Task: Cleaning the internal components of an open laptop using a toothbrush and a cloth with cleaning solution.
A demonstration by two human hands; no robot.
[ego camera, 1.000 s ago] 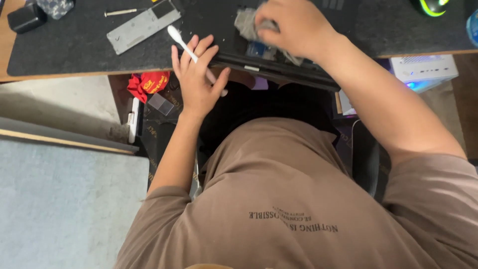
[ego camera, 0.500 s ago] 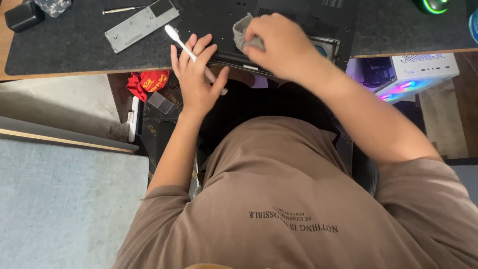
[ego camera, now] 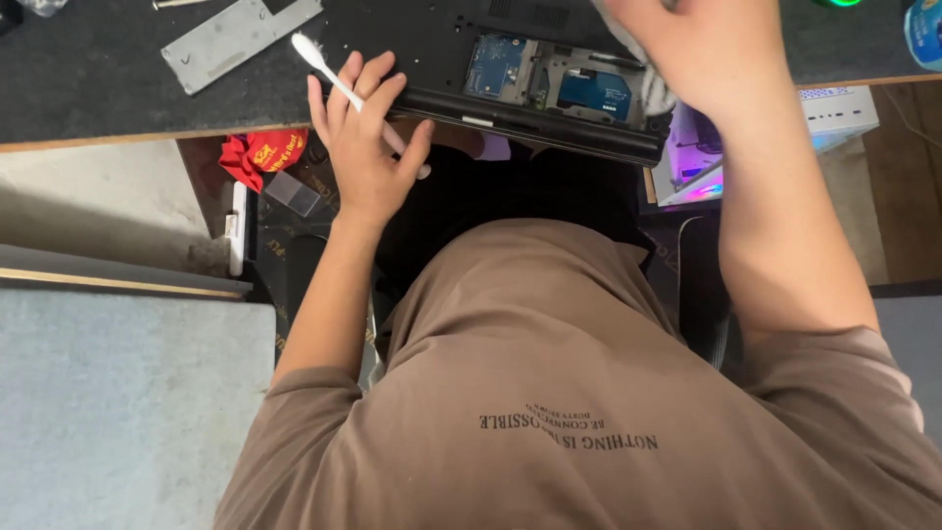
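An opened black laptop (ego camera: 510, 110) lies underside up at the desk's near edge, showing a blue circuit board (ego camera: 496, 64) and a blue drive (ego camera: 594, 93). My left hand (ego camera: 365, 152) rests against the laptop's front left corner and holds a thin white stick tool (ego camera: 316, 61), its tip pointing up and left over the desk. At the top edge of the view, my right hand (ego camera: 699, 49) is above the laptop's right side, gripping a grey cloth (ego camera: 655, 93) that hangs below it. My right fingertips are cut off by the frame.
A grey metal cover plate (ego camera: 235, 39) lies on the dark desk mat (ego camera: 88, 83) left of the laptop. Under the desk sit a red packet (ego camera: 260, 152) and a computer case glowing purple (ego camera: 702, 172). A white box (ego camera: 834, 108) is at right, grey floor (ego camera: 118, 412) at left.
My right hand has moved right and up with the grey cloth, uncovering the laptop's boards. My left hand with the white tool has stayed at the laptop's front edge.
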